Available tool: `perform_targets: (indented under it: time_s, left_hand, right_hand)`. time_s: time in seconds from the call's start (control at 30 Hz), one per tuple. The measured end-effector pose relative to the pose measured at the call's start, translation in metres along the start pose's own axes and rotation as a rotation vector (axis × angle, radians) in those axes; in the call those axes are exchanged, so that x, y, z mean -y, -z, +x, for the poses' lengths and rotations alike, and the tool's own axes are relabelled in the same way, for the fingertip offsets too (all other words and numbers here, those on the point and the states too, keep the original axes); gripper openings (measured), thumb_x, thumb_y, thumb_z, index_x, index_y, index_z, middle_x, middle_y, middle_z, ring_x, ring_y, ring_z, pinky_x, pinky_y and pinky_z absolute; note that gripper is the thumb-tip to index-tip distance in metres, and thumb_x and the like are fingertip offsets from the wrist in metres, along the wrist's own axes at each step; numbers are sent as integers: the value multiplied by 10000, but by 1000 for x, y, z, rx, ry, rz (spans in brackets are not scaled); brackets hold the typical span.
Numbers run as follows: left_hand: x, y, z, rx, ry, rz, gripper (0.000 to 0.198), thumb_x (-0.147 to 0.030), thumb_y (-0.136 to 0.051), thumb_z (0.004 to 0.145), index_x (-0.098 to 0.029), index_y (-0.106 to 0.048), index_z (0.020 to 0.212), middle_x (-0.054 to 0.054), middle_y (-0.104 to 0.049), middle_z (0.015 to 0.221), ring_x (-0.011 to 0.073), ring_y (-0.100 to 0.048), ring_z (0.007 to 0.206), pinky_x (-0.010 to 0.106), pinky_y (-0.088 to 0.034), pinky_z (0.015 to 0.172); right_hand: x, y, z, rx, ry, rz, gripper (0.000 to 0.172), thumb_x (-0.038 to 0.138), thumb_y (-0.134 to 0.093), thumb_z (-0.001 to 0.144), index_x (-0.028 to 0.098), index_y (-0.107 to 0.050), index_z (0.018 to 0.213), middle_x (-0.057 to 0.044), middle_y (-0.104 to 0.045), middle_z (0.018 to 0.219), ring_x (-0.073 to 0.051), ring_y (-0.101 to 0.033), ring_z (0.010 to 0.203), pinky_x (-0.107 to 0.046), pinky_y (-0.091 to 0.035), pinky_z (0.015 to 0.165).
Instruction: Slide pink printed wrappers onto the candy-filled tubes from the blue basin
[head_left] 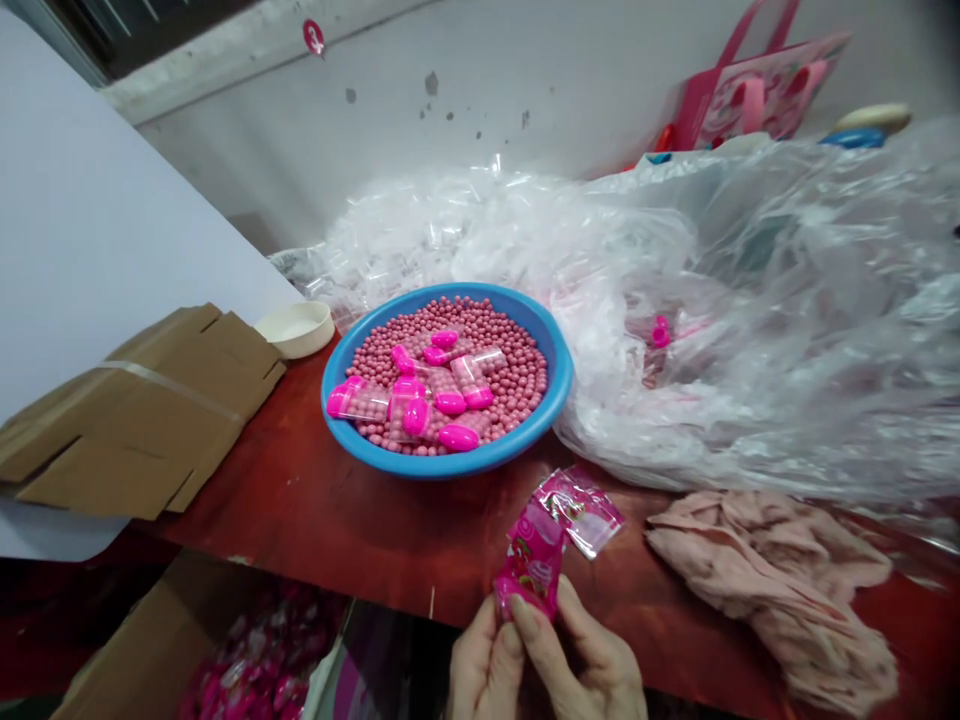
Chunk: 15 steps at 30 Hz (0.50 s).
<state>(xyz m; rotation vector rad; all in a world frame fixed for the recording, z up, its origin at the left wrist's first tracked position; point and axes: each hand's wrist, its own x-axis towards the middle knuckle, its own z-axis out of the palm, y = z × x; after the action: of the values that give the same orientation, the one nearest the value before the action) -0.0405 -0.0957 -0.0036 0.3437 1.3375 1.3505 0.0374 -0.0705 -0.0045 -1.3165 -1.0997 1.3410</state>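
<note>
A small pink printed packet (536, 550) is held upright at the table's front edge. My left hand (486, 665) pinches its lower left end, and my right hand (581, 655) grips its lower right side, the two hands nearly touching. Just behind it, more pink and clear packets (581, 508) lie on the red table (390, 545). Beyond them stands a blue basin (450, 465) full of small pink balls (517, 375). Several clear tubes with bright pink caps (459, 437) lie on top of the balls.
Clear plastic bags (787, 370) are heaped at the back and right. A crumpled pink cloth (787, 590) lies at the right. Folded cardboard (135, 410) and a white bowl (296, 330) are at the left. Below, a box holds pink items (259, 660).
</note>
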Motion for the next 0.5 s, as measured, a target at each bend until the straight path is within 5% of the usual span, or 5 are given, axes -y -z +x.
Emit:
perform_targets:
  time_s: [0.2, 0.37, 0.5]
  left_hand:
    - [-12, -13, -7, 147, -51, 154, 381, -528, -624, 720, -153, -681, 763, -45, -462, 432, 36, -336, 340, 157, -233, 345]
    - [-8, -18, -14, 174, -24, 132, 415, -515, -691, 658, -171, -687, 891, -22, -534, 527, 31, -347, 352, 169, -277, 362]
    - [1, -14, -15, 137, 34, 16, 466, -486, -675, 695, -188, -641, 1052, -22, -544, 527, 41, -353, 361, 173, -277, 369]
  right_hand:
    - [32, 10, 13, 112, -241, 315, 354, 445, -770, 619, 136, -711, 782, -27, -667, 614, -126, -629, 547, -184, -531, 530]
    - [43, 10, 17, 177, -444, 411, 382, 472, -740, 642, 106, -704, 746, 6, -585, 467, -73, -501, 350, -146, -397, 333]
    - [34, 0, 11, 47, -303, 274, 346, 441, -764, 606, 100, -721, 643, 3, -566, 468, -74, -489, 405, -165, -424, 405]
